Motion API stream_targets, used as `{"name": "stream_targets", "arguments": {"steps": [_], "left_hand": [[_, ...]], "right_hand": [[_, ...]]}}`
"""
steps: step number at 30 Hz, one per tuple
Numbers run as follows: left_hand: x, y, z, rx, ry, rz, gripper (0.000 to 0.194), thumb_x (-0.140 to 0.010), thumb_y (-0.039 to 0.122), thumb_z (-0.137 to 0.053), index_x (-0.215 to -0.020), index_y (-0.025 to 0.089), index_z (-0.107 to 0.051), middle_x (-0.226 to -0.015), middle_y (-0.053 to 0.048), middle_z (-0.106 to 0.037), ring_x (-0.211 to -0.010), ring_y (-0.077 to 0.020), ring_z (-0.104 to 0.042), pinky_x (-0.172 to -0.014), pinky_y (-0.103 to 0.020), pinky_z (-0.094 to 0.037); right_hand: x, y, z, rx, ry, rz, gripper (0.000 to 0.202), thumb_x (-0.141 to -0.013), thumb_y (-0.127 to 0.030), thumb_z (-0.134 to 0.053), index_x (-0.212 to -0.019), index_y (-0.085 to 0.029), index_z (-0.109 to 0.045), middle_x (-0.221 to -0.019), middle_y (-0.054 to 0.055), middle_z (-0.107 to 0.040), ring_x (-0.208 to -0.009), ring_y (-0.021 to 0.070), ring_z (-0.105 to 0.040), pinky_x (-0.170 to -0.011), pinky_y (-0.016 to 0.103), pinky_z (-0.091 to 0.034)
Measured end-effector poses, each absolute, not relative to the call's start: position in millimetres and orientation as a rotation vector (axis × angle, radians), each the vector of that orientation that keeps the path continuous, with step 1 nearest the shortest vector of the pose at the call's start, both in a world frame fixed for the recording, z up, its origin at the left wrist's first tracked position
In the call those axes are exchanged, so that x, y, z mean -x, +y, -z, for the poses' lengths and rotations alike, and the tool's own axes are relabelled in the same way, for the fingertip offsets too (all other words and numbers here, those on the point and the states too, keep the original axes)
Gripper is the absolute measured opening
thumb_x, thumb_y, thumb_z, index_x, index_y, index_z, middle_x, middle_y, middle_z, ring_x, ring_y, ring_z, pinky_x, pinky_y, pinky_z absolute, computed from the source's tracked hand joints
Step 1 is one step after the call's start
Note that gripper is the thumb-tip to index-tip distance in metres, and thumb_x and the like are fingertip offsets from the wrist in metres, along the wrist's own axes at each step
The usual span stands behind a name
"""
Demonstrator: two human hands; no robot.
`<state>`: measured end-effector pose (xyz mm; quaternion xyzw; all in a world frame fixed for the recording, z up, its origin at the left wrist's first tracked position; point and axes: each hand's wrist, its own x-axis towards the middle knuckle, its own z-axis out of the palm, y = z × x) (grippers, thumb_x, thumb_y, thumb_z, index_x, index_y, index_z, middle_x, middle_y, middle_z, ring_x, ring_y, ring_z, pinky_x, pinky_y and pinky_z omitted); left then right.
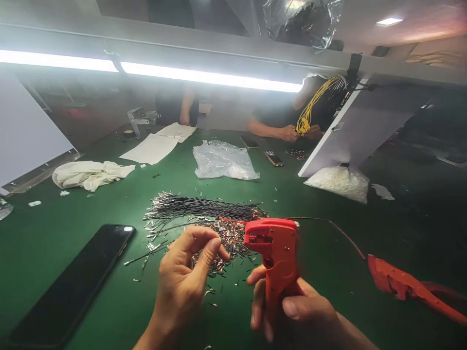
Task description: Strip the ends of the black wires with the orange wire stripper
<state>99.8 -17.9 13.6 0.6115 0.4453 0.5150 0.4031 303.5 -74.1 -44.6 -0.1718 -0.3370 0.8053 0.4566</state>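
My right hand (292,306) is wrapped around the handle of a red wire stripper (282,250), whose jaws face left. My left hand (189,272) is closed in a pinch, thumb against fingertips, just left of those jaws. A thin dark wire (233,236) runs between the pinched fingers and the stripper's mouth; how far it goes in I cannot tell. Behind both hands lies a bundle of black wires (204,206) with silvery ends at the left and bare copper at the right. Cut scraps of insulation and copper (233,245) are heaped between the bundle and my hands.
A black phone (73,287) lies at left, and a second red tool (401,279) at right. Farther back are white gloves (91,174), paper (153,146), a plastic bag (224,160) and a bag of white pieces (343,182). Across the table a person holds yellow wires (308,116).
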Motion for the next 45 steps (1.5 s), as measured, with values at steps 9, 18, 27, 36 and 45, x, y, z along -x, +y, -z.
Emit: {"name": "stream_targets", "arguments": {"steps": [9, 18, 27, 36, 45], "left_hand": [[-99.9, -24.8, -9.3, -1.699, 1.143, -1.255, 0.013, -0.091, 0.027, -0.058, -0.081, 0.022, -0.065, -0.068, -0.001, -0.070, -0.067, -0.0173, -0.067, -0.061, -0.031, -0.053], [-98.9, -31.1, -1.8, -1.810, 1.192, -1.321, 0.012, -0.091, 0.027, -0.059, -0.084, 0.024, -0.067, -0.074, -0.003, -0.069, -0.071, -0.0186, -0.065, -0.061, -0.032, -0.053], [-102.5, -32.1, -3.3, -1.803, 1.094, -1.306, 0.013, -0.093, 0.020, -0.056, -0.085, 0.023, -0.065, -0.075, -0.003, -0.068, -0.070, -0.0166, -0.065, -0.063, -0.032, -0.053], [-96.8, -26.1, 1.0, -1.909, 1.051, -1.241, 0.013, -0.092, 0.016, -0.057, -0.097, 0.026, -0.064, -0.080, 0.000, -0.073, -0.071, -0.0162, -0.069, -0.063, -0.032, -0.051], [-96.5, -23.5, -7.4, -1.938, 1.073, -1.214, 0.013, -0.090, 0.017, -0.060, -0.086, 0.027, -0.067, -0.075, 0.003, -0.070, -0.067, -0.0141, -0.067, -0.063, -0.031, -0.047]], "right_hand": [[-302.9, -80.3, 54.9, 0.384, -0.809, -2.117, 0.044, -0.081, -0.031, -0.073, -0.121, -0.014, -0.063, -0.085, 0.009, -0.076, -0.068, 0.0127, -0.068, -0.065, 0.022, -0.051], [-297.2, -80.6, 54.7, 0.437, -0.874, -2.038, 0.031, -0.081, -0.038, -0.072, -0.095, -0.012, -0.063, -0.067, 0.001, -0.057, -0.054, 0.0096, -0.051, -0.050, 0.020, -0.041], [-296.5, -87.1, 51.8, 0.592, -0.825, -1.969, 0.031, -0.080, -0.040, -0.074, -0.089, -0.017, -0.056, -0.056, -0.006, -0.048, -0.042, 0.0048, -0.037, -0.039, 0.015, -0.030], [-295.9, -82.6, 53.6, 0.688, -0.935, -1.940, 0.045, -0.078, -0.057, -0.073, -0.086, -0.016, -0.056, -0.049, -0.007, -0.048, -0.044, 0.0097, -0.051, -0.060, 0.028, -0.051], [-293.6, -86.7, 48.8, 0.820, -0.951, -1.918, 0.048, -0.076, -0.060, -0.071, -0.061, -0.020, -0.048, -0.045, -0.009, -0.034, -0.035, 0.0053, -0.029, -0.033, 0.019, -0.025]]}}
